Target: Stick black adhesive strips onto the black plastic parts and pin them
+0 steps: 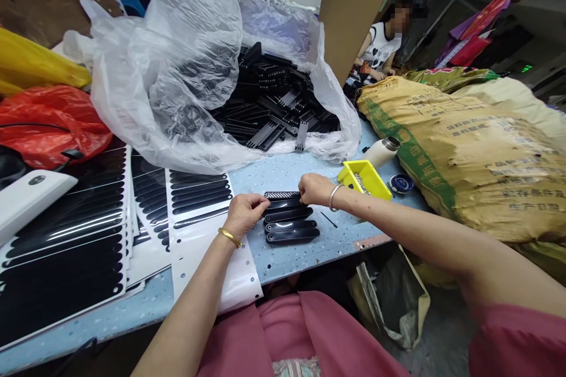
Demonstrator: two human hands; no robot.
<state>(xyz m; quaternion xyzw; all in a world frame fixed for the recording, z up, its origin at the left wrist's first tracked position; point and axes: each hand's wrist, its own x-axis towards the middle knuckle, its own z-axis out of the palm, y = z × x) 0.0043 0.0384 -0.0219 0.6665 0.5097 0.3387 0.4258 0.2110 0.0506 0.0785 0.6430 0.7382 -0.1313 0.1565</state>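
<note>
My left hand [244, 216] pinches the left end of a glossy black adhesive strip [285, 204]. At the strip's right end my right hand [315, 190] is closed, its fingertips partly hidden. Just beyond the strip lies a black plastic bar [282, 195] with a patterned face, touching or close to it; I cannot tell how far they overlap. Nearer to me, several smooth black bars [292, 226] lie in a row on the blue speckled table [309, 253]. Left of them is a white backing sheet [201, 188] with rows of black rounded strips, partly under my left forearm.
A clear plastic bag [190, 70] full of black plastic bars [269, 106] stands behind my hands. To the right are a yellow bin [367, 179] of small metal parts, a bottle [382, 152], a cap [401, 183] and large sacks [481, 147]. A person [382, 44] sits beyond.
</note>
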